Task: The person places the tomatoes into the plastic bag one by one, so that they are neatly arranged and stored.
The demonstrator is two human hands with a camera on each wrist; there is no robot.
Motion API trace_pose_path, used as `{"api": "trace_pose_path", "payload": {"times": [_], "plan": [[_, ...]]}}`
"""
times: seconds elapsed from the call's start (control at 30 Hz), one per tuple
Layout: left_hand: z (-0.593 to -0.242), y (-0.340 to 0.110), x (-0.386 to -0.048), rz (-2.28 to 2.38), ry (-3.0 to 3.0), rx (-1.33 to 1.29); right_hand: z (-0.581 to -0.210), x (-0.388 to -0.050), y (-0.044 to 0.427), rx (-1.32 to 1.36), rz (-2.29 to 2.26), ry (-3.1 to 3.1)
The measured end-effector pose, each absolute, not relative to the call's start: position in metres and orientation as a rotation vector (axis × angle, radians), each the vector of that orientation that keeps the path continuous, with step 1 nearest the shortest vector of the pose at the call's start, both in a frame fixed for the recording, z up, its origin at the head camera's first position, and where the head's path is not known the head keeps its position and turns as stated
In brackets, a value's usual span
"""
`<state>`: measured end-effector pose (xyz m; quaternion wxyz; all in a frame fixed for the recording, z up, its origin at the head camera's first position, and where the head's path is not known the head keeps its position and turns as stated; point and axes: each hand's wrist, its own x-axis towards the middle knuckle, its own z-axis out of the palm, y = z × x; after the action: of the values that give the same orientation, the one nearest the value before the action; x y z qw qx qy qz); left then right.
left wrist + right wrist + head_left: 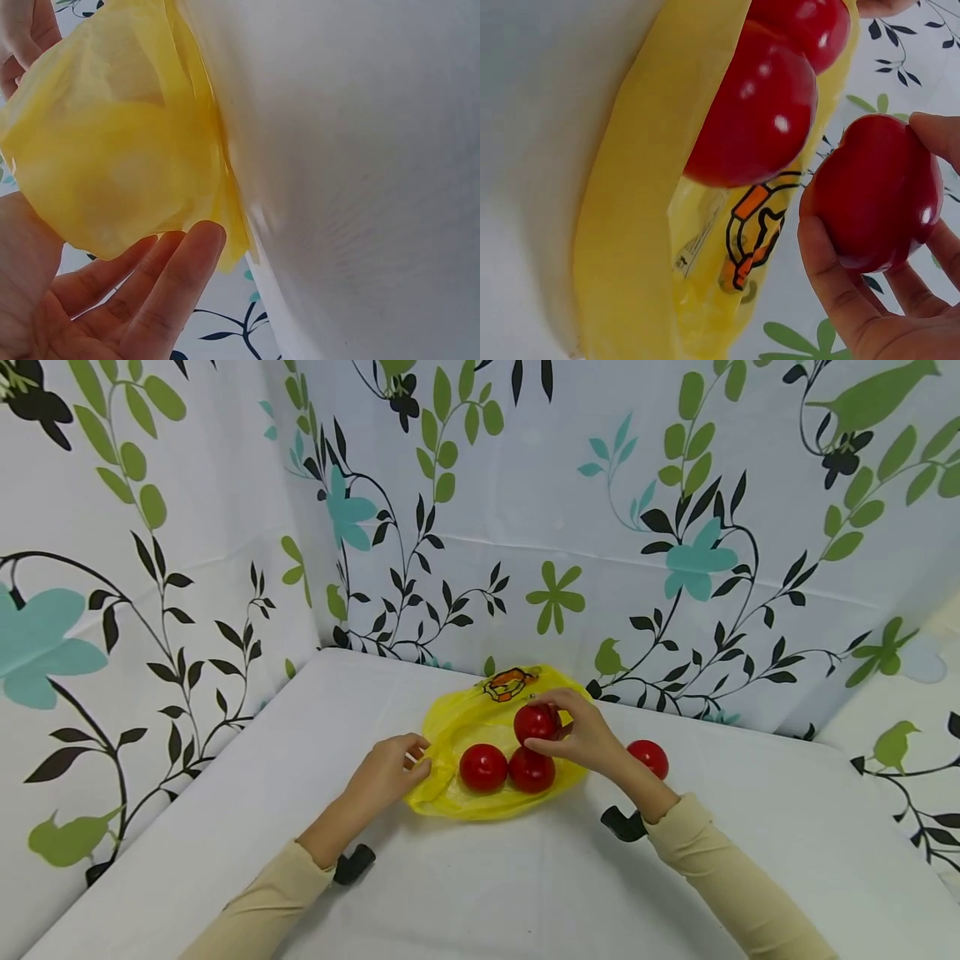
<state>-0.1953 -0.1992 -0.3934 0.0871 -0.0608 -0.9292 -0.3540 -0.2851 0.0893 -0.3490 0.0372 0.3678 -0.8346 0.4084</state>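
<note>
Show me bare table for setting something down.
Bare: table between the sleeves, nearer than the bag, and right of the lone red fruit. Crowded: the bag, holding two fruits; the right hand grips another over it, the left hand holds its edge.

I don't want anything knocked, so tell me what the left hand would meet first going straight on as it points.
The yellow bag, whose side the left hand touches. Past that edge, the leftmost red fruit inside seems next, though depth is hard to judge.
</note>
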Motion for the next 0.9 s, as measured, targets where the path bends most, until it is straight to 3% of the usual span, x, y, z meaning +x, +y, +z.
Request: {"api": "trace_pose_path", "payload": {"times": [0.9], "plan": [[-0.392,-0.201,-0.193,-1.031,-2.75,-0.172,-0.357,-0.289,0.028,1.124,1.199,-2.7]]}}
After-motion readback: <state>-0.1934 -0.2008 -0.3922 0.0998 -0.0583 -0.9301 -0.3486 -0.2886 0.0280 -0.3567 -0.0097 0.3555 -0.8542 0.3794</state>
